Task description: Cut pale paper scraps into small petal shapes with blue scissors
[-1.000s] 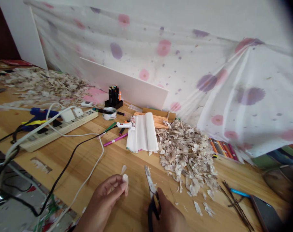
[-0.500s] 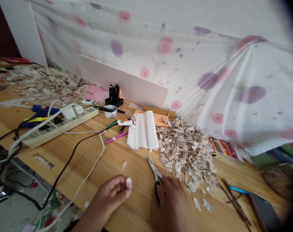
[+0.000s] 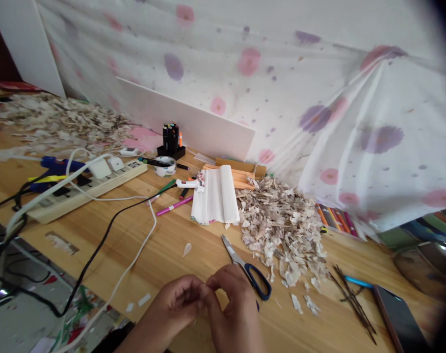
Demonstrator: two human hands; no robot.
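My left hand and my right hand meet at the fingertips low in the middle, above the wooden table. Both are closed in a pinch. The small white petal-like piece seen in the left fingers a moment earlier is now hidden by the hands. Scissors with dark blue handles lie just beyond my right hand, blades pointing away and slightly apart. A single loose petal-like flake rests ahead of my left hand. To the right spreads a heap of pale, dry flakes.
A white glue gun lies partly on folded white paper. At left are a power strip, cords and a blue glue gun. Thin twigs and a phone are at right. Markers stand behind.
My right hand has let go of the scissors, which lie slightly turned on the table, and moved left to meet my left hand. The view has shifted slightly.
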